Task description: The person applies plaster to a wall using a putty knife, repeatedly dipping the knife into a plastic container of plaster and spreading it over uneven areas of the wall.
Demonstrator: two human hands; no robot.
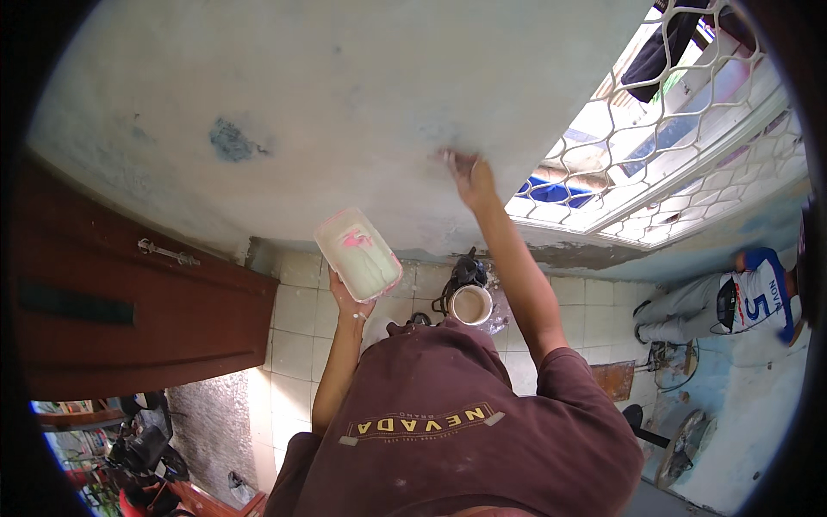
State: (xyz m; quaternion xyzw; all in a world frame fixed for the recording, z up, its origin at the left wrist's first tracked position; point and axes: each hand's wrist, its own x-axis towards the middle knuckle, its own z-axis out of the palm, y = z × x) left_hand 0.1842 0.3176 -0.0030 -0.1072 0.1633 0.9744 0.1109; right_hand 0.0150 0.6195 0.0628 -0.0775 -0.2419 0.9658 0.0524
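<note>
My left hand [348, 300] grips a pale rectangular plastic tub [336, 221] from below, near its lower left side. Smooth whitish paste [369, 269] with a streak of pink lies in the tub. Up against the plastered wall [345, 129], my right hand [470, 179] is closed, its fingers blurred by motion. Something dark and thin shows at those fingertips, too smeared to name. Pale, cloudy smears surround that spot, and a rough blue-grey patch [231, 140] marks the wall farther left.
A white-grilled window [594, 164] borders the wall on the right. On the tiled floor [297, 302] below stand a pale bucket [471, 306] and a dark object [469, 269]. A brown door [155, 302] is at left. Another person [732, 297] stands at far right.
</note>
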